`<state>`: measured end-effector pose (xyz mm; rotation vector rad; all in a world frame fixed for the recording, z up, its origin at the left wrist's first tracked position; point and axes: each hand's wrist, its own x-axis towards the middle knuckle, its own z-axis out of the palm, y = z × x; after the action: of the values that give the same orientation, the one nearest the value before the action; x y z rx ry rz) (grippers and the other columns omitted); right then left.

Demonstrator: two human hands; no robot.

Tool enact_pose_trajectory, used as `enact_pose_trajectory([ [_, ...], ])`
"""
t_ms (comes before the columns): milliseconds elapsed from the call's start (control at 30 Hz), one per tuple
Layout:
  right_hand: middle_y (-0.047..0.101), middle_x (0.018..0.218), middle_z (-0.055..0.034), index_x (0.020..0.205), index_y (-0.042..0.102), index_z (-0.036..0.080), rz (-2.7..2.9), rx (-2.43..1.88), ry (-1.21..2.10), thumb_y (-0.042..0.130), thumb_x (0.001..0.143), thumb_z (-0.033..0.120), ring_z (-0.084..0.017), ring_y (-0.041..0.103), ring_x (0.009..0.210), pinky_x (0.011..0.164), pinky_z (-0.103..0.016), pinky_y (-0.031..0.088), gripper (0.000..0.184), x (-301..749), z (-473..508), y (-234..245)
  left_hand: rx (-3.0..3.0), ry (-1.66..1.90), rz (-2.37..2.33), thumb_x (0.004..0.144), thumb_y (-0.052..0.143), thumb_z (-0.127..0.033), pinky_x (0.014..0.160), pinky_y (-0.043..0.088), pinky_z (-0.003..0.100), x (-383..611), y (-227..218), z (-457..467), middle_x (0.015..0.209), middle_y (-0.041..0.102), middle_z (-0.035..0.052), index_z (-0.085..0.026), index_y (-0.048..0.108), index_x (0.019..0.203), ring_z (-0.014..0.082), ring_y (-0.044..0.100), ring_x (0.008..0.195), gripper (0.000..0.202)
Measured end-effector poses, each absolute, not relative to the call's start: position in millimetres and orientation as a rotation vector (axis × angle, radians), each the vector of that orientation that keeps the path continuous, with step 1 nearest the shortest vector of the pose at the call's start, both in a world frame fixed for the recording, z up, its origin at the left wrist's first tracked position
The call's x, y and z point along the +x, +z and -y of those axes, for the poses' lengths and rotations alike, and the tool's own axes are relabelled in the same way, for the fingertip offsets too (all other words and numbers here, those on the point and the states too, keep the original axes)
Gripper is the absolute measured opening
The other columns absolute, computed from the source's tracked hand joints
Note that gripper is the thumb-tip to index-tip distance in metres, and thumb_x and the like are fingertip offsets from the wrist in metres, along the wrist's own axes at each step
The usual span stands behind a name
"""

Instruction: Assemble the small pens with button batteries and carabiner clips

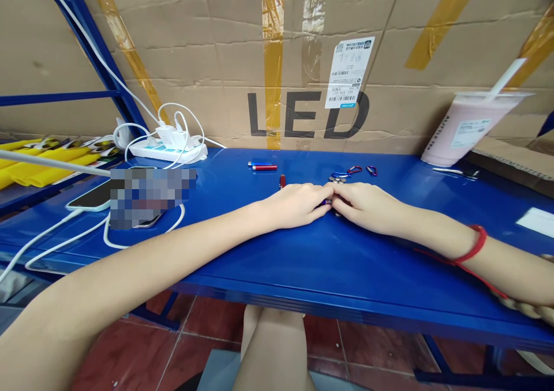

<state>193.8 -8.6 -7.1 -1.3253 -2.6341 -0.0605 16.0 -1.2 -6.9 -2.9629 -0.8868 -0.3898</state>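
Note:
My left hand (300,206) rests over the blue table (277,258), thumb and fingers closed on a small dark purple piece (325,202), mostly hidden. My right hand (366,205) meets it fingertip to fingertip, its fingers pinched together; what they hold is hidden. Just beyond the fingertips lie small silver round parts (337,179) and a blue carabiner (341,175). Farther right are a red carabiner (355,169) and another blue carabiner (371,170). A short red tube (283,180) pokes out behind my left hand. Beyond it a red tube (264,168) lies against a blue tube (258,164).
At left are a phone (90,198) with white cables and a white power strip (173,151). Yellow packets (52,166) lie farther left. A large cardboard box (216,62) stands behind the table. A pink drink cup (465,128) is at right.

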Motion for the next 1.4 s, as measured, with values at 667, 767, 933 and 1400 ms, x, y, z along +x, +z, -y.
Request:
enact_pose_trajectory([
  [667,0.064,0.082,-0.0056,0.083,0.051,0.019,2.643,-1.380,-0.097,0.032,0.086,0.023,-0.018,0.058,0.071,0.058,-0.026,0.036,0.019,192.5,9.8,-5.5,-2.983,-0.403,0.850,0.092,0.036,-0.025,0.072,0.047,0.030,16.5,-7.8,-0.3,0.097,0.061,0.0075,-0.014,0.046,0.097,0.0187,0.060,0.087,0.016],
  [767,0.064,0.081,-0.0055,0.081,0.050,0.019,2.642,-1.371,-0.112,0.031,0.087,0.024,-0.018,0.059,0.071,0.057,-0.026,0.035,0.020,192.1,10.3,-4.6,-2.979,-0.402,0.842,0.092,0.036,-0.025,0.072,0.047,0.030,16.3,-8.1,-0.5,0.098,0.061,0.0077,-0.014,0.046,0.097,0.0193,0.060,0.088,0.016],
  [933,0.065,0.083,-0.0055,0.082,0.050,0.020,2.632,-1.365,-0.104,0.032,0.086,0.023,-0.018,0.060,0.073,0.058,-0.026,0.036,0.019,193.1,9.8,-5.5,-2.973,-0.422,0.830,0.092,0.036,-0.026,0.070,0.047,0.030,15.6,-9.1,-0.8,0.099,0.062,0.0073,-0.015,0.046,0.098,0.0196,0.060,0.089,0.016],
  [1400,0.065,0.083,-0.0053,0.082,0.051,0.020,2.626,-1.350,-0.119,0.033,0.087,0.024,-0.017,0.060,0.072,0.057,-0.025,0.037,0.020,193.5,10.2,-6.0,-2.980,-0.408,0.859,0.092,0.036,-0.025,0.071,0.048,0.031,16.1,-8.4,-0.2,0.098,0.062,0.0075,-0.014,0.047,0.097,0.0194,0.060,0.087,0.016],
])
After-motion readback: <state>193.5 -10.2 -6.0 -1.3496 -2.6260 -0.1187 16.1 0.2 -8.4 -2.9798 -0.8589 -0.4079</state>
